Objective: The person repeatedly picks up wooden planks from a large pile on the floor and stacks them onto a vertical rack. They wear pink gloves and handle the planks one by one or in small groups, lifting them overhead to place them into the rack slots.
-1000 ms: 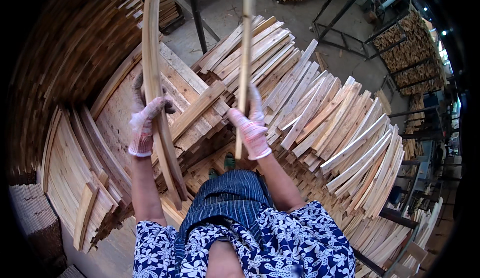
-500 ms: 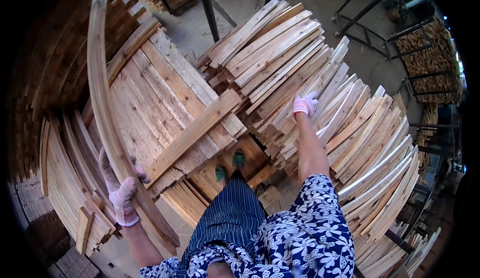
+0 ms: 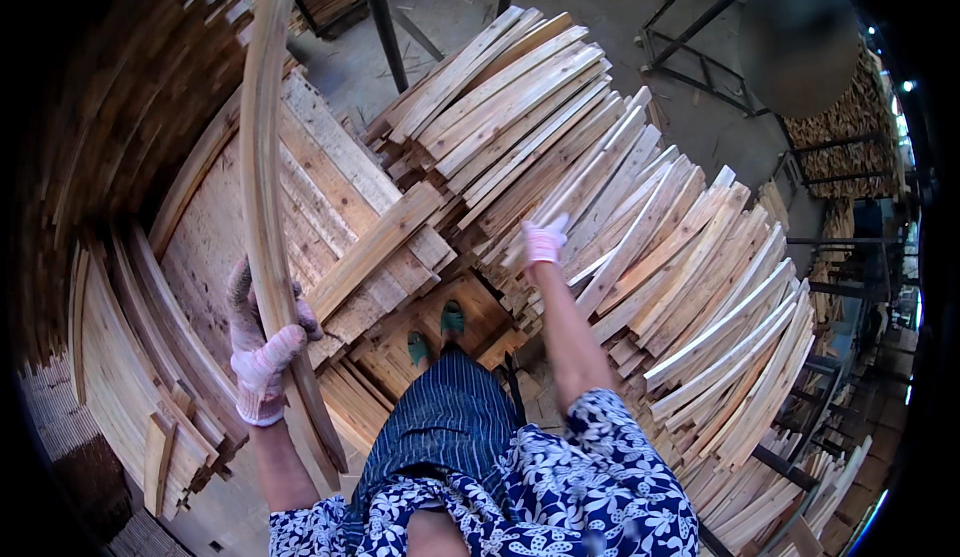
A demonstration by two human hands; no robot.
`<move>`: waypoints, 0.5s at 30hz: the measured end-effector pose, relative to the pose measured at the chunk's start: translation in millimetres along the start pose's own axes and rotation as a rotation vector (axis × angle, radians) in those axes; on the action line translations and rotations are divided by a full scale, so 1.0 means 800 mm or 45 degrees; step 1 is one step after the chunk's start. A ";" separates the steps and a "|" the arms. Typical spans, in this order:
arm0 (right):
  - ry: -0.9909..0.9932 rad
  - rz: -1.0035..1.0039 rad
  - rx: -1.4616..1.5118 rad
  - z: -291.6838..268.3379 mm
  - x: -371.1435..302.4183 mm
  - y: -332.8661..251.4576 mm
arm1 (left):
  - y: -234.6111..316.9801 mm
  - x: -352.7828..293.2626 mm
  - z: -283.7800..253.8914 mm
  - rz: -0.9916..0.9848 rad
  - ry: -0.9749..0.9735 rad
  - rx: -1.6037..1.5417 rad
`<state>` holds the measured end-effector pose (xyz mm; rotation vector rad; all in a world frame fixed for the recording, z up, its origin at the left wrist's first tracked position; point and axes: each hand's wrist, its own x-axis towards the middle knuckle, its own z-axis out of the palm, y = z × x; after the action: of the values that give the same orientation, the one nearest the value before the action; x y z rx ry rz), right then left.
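Observation:
My left hand, in a pale knitted glove, is wrapped round a long wooden board on the left. The board stands nearly upright in the view, its lower end passing beside my left forearm. My right hand, in a white and pink glove, is closed on a narrow wooden slat at the top of the large heap of slats. That slat's near end sticks out past my fingers, while its far end reaches across the heap. My right fingertips are partly hidden.
A flat stack of boards lies in front of me, with a single plank laid across it. More boards are piled at the far left. Dark metal posts and frames stand beyond. My feet in green slippers show below.
My right hand has moved left and nearer, drawing a slat along with it. The board in my left hand has shifted right and tilted more upright. The whole view has turned slightly.

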<state>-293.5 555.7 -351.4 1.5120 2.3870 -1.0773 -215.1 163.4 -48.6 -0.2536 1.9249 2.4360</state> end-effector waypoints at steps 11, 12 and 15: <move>0.041 0.281 -0.166 0.037 -0.021 -0.080 | 0.003 -0.016 0.034 -0.065 0.024 0.092; 0.049 0.249 -0.236 0.029 -0.020 -0.067 | 0.005 -0.018 0.032 -0.082 -0.011 0.084; -0.027 0.188 -0.179 0.014 -0.008 -0.021 | 0.007 -0.030 0.014 -0.055 -0.052 0.104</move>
<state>-307.1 540.2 -348.3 1.5899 2.2443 -0.8707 -193.6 175.0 -37.4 -0.2388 1.9748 2.3116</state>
